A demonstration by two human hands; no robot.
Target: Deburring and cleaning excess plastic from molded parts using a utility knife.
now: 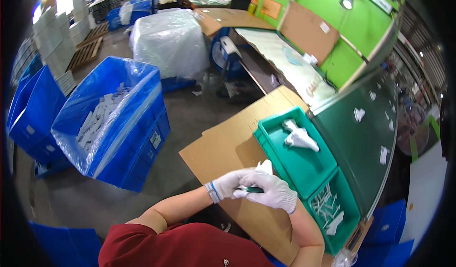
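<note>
Lower centre: left hand, fingers curled, is holding one white part (smooth, rounded tip, mostly hidden); right hand, curled too, is gripping one green tool. Two green bins are sitting right of centre.

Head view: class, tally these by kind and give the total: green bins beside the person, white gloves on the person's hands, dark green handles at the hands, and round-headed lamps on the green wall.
Green bins: 2
White gloves: 2
Dark green handle: 1
Round-headed lamp: 1
Total: 6
</note>
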